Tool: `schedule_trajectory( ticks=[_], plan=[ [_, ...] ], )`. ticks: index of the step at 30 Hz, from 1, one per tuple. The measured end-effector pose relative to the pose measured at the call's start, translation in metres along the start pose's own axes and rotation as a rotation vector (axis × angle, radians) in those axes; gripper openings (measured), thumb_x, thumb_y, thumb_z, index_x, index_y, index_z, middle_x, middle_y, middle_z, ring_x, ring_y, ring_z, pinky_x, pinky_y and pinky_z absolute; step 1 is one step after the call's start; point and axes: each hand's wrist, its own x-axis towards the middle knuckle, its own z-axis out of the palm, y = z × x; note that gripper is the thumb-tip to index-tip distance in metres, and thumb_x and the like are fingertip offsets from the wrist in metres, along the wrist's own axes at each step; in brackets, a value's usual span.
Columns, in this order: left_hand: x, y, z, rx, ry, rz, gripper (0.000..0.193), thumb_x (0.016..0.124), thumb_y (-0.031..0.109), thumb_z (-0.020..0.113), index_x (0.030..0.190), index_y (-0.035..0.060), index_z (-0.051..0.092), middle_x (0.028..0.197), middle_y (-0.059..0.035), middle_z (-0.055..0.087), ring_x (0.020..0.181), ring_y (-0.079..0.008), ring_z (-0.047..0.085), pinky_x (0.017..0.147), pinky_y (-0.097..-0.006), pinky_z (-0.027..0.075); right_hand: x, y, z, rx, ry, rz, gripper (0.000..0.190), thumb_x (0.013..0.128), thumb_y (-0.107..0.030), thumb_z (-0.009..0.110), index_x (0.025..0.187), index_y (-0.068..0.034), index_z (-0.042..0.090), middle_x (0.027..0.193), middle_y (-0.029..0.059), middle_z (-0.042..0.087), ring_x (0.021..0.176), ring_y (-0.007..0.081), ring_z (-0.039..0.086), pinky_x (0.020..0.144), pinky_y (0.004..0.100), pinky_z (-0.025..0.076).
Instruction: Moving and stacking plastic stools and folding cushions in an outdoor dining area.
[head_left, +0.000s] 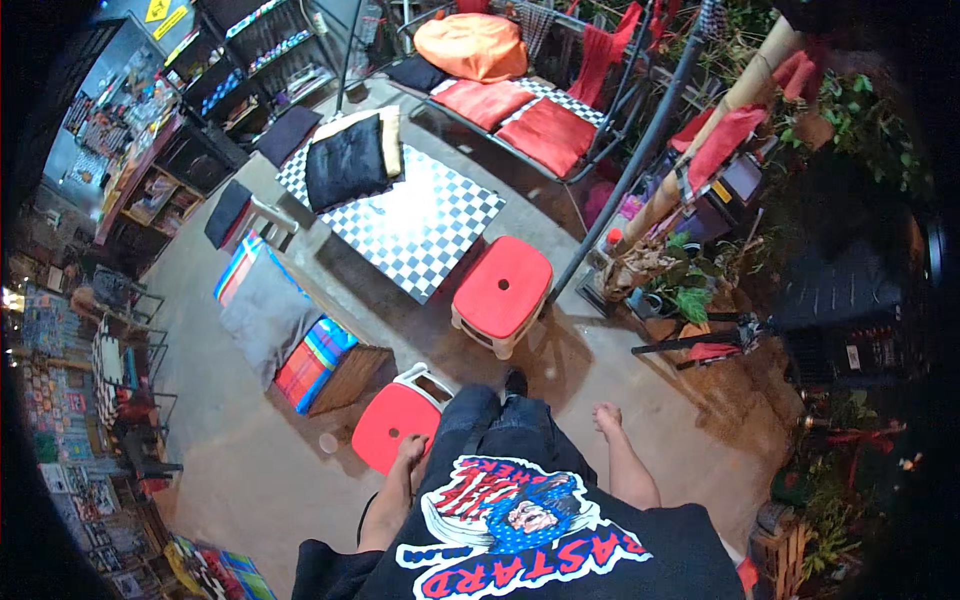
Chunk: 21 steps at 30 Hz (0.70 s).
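Note:
My left hand (412, 448) hangs over the edge of a red-topped plastic stool (390, 420), fingers curled; whether it touches the seat cannot be told. My right hand (607, 418) hangs over the floor with its fingers folded in and nothing seen in it. Ahead of my legs stands a second red-topped stool (514, 279), beside a low table with a black-and-white checkered top (450, 225). A black cushion (343, 165) leans on a pale one at the table's far left part.
To the left is a wooden bench with a plaid cloth (324, 352) and a grey cushion (264, 315). A metal-framed swing seat with red cushions (551, 135) stands behind the table. A dark pole (637, 172), a bamboo post (675, 184) and plants are on the right.

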Motion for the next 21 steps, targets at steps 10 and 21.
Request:
schedule_trajectory(
  ticks=[10, 21],
  plan=[
    [-0.024, 0.096, 0.029, 0.001, 0.098, 0.338, 0.045, 0.082, 0.035, 0.061, 0.114, 0.0034, 0.061, 0.105, -0.0154, 0.066, 0.099, -0.0238, 0.062, 0.086, -0.0343, 0.047, 0.026, -0.067, 0.023, -0.092, -0.14, -0.158, 0.019, 0.085, -0.023, 0.058, 0.096, -0.008, 0.061, 0.077, 0.0007, 0.06, 0.063, 0.0117, 0.055, 0.051, 0.0286, 0.047],
    [-0.003, 0.11, -0.025, -0.003, 0.227, 0.212, 0.048, 0.082, 0.041, 0.06, 0.109, 0.0008, 0.062, 0.105, -0.0175, 0.065, 0.102, -0.0289, 0.061, 0.09, -0.0362, 0.045, -0.009, -0.038, 0.059, -0.501, -0.135, -0.051, 0.032, 0.076, -0.028, 0.065, 0.094, -0.002, 0.066, 0.091, 0.0131, 0.065, 0.084, 0.0248, 0.062, 0.072, 0.0352, 0.049]
  ],
)
